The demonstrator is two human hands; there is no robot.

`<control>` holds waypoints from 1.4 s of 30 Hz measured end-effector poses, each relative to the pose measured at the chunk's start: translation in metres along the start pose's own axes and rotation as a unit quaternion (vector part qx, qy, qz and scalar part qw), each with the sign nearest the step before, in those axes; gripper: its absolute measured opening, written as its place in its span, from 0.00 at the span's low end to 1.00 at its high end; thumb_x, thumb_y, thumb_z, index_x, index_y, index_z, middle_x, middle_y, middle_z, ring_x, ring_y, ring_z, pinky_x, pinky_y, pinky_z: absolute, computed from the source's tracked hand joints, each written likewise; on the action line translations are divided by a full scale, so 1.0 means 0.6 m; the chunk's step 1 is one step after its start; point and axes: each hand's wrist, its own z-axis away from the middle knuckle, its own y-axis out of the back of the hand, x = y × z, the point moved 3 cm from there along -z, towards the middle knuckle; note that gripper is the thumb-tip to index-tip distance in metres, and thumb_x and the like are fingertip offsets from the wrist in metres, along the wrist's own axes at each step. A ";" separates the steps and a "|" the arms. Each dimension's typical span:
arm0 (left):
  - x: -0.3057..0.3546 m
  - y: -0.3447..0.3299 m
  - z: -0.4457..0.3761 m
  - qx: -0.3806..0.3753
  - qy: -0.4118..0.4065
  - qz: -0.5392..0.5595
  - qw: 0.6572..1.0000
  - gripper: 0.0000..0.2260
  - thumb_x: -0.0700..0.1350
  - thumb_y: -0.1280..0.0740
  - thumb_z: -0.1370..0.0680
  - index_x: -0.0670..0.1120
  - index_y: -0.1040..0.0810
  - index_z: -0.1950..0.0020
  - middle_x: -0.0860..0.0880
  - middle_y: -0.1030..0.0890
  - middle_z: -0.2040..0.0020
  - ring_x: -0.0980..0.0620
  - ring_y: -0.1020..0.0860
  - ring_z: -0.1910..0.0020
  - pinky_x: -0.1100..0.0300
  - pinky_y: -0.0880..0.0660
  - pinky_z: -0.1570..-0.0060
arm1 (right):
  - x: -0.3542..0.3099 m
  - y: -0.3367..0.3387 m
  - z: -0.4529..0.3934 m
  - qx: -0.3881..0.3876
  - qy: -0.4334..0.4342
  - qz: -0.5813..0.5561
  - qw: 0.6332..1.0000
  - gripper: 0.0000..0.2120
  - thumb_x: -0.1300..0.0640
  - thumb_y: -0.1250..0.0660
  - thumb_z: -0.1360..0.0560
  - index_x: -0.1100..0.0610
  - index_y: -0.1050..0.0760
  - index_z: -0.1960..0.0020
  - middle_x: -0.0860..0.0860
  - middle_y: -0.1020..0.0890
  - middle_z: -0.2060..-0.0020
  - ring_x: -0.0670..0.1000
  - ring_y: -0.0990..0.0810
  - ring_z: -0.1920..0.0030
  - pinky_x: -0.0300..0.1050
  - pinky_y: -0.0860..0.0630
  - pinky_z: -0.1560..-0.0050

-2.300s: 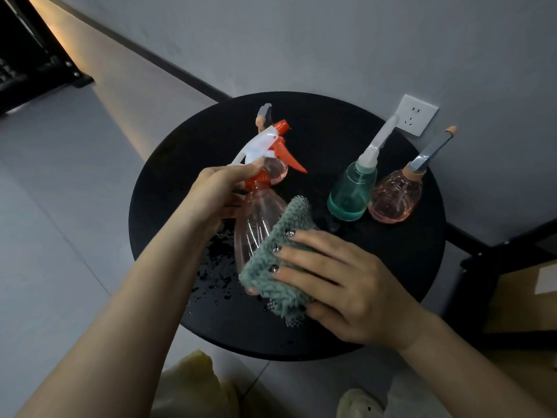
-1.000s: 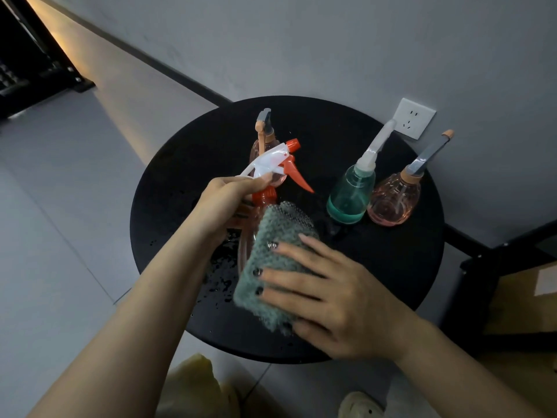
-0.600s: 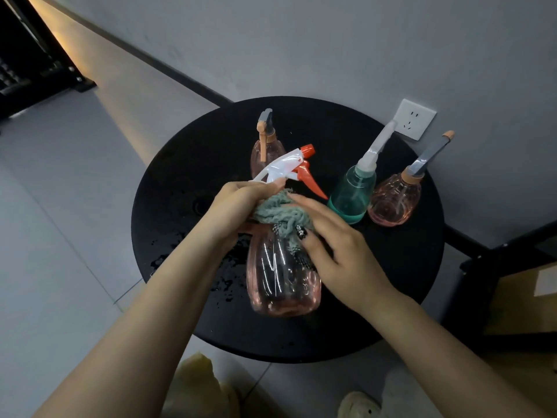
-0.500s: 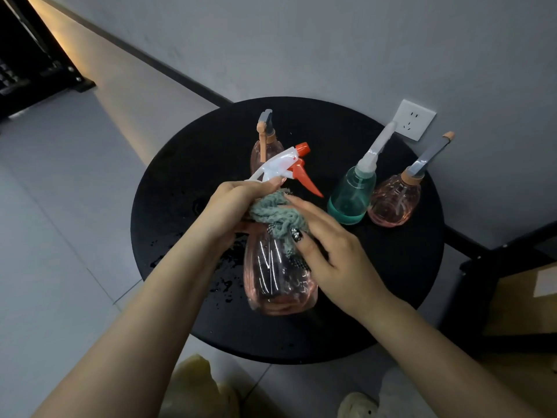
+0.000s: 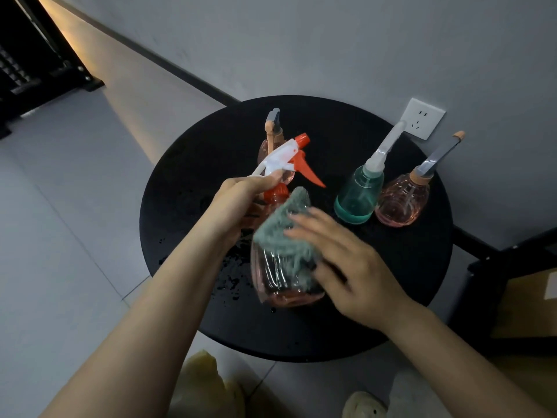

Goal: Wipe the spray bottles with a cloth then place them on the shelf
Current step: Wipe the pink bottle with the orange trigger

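- Left hand (image 5: 238,203): we grip the pink spray bottle (image 5: 283,276) by its neck, above the black bench (image 5: 187,164).
- Right hand (image 5: 346,260): fingers straight, we press the green cloth (image 5: 280,230) on the bottle's side.

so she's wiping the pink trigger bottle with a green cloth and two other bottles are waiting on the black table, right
Not quite: the head view shows three waiting on the round black table, not two: a teal pump bottle, a pink pump bottle, and another pink one behind the trigger head.
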 end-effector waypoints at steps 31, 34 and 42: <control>0.020 0.003 0.009 -0.073 -0.011 0.154 0.985 0.13 0.49 0.33 0.28 0.42 0.21 0.49 0.47 0.16 0.59 0.52 0.18 0.62 0.59 0.20 0.58 | 0.011 -0.011 0.027 0.013 0.040 0.086 0.995 0.50 0.69 0.25 0.33 0.44 0.50 0.24 0.42 0.49 0.24 0.57 0.43 0.25 0.53 0.37 0.29; 0.022 0.004 0.011 -0.058 -0.021 0.128 0.990 0.08 0.45 0.30 0.31 0.44 0.23 0.54 0.47 0.18 0.61 0.54 0.20 0.66 0.62 0.22 0.65 | 0.015 -0.007 0.031 -0.002 0.050 0.135 0.990 0.50 0.75 0.26 0.38 0.49 0.45 0.25 0.46 0.45 0.25 0.58 0.43 0.25 0.43 0.42 0.27; 0.020 0.007 0.016 0.040 -0.052 0.011 0.998 0.09 0.48 0.29 0.27 0.46 0.18 0.52 0.51 0.18 0.65 0.59 0.22 0.72 0.67 0.28 0.74 | -0.002 -0.011 0.022 -0.028 0.044 0.180 0.982 0.46 0.73 0.26 0.38 0.52 0.42 0.27 0.51 0.41 0.27 0.59 0.42 0.26 0.53 0.26 0.39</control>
